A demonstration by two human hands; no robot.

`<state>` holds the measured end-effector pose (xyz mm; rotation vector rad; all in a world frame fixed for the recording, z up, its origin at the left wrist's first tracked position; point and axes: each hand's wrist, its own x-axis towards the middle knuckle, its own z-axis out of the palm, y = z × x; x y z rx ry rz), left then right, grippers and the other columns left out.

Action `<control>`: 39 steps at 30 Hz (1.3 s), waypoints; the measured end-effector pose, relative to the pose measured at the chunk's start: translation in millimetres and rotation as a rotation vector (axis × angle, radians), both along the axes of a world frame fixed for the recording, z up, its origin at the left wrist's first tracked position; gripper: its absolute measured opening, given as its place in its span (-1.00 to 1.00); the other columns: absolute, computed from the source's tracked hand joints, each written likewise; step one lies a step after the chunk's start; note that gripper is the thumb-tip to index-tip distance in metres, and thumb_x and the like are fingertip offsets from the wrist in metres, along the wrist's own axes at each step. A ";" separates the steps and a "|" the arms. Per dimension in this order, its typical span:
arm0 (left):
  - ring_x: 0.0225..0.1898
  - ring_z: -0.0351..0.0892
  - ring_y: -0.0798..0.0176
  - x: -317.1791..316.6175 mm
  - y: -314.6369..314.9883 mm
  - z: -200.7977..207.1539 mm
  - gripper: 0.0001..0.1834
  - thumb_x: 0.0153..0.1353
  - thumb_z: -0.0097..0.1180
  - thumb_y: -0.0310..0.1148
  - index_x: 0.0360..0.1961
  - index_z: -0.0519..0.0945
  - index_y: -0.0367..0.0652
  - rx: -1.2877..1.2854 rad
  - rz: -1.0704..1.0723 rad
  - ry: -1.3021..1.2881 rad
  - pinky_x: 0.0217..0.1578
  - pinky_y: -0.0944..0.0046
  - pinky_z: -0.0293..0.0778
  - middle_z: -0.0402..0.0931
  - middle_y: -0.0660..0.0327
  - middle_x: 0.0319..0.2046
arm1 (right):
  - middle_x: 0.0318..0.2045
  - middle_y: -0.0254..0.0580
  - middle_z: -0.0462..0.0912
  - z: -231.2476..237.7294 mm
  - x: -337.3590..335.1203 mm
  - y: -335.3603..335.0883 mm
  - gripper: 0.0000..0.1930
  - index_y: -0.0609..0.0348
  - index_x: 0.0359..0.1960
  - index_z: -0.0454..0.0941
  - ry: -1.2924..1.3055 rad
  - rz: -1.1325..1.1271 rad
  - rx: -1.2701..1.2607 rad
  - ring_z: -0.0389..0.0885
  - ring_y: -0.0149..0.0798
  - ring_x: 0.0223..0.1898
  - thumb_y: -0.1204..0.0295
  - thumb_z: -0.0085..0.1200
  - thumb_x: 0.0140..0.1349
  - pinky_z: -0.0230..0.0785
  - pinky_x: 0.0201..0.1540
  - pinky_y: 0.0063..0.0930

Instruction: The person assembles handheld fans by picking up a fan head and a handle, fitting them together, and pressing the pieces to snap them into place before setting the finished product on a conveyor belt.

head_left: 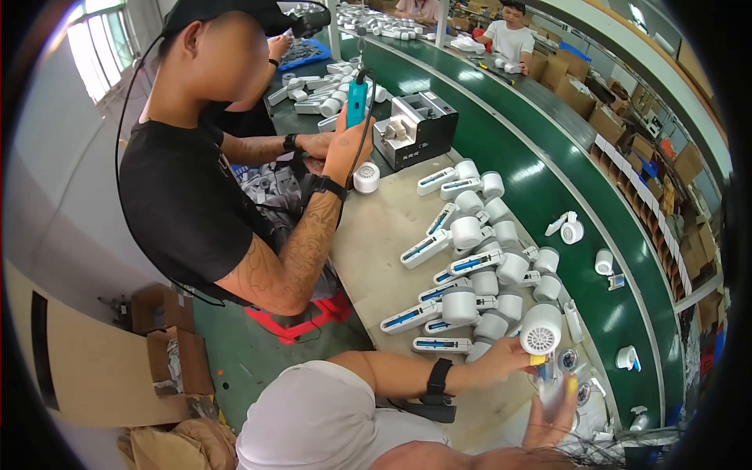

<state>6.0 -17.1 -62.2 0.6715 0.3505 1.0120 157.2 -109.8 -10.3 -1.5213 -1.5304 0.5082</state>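
Note:
My left hand reaches in from the left with a black band on its wrist. Its fingers close on a white handheld fan, whose round grille faces me. Yellow covers a fingertip there. Just below, my right hand, also with a yellow fingertip, grips a blurred white plastic piece against the fan's underside. Its exact shape cannot be made out. Round parts with dark centres lie beside both hands. Several white fans with open handles showing blue insides are piled left of and beyond my left hand.
A co-worker at the left holds a teal electric screwdriver near a black machine. The green conveyor curves along the right, carrying scattered fan parts. A red stool and cardboard boxes stand at the left.

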 end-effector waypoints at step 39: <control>-0.17 0.50 0.28 -30.3 12.7 18.7 -0.70 0.17 -0.02 -0.36 -0.08 0.43 -0.26 0.197 0.218 0.017 -0.10 0.28 0.39 0.51 0.15 -0.19 | -0.54 -0.31 0.45 -12.8 -34.0 33.4 -0.74 0.27 -0.35 0.44 0.350 0.096 -0.144 0.35 -0.48 -0.46 0.30 0.11 0.09 0.23 -0.41 -0.58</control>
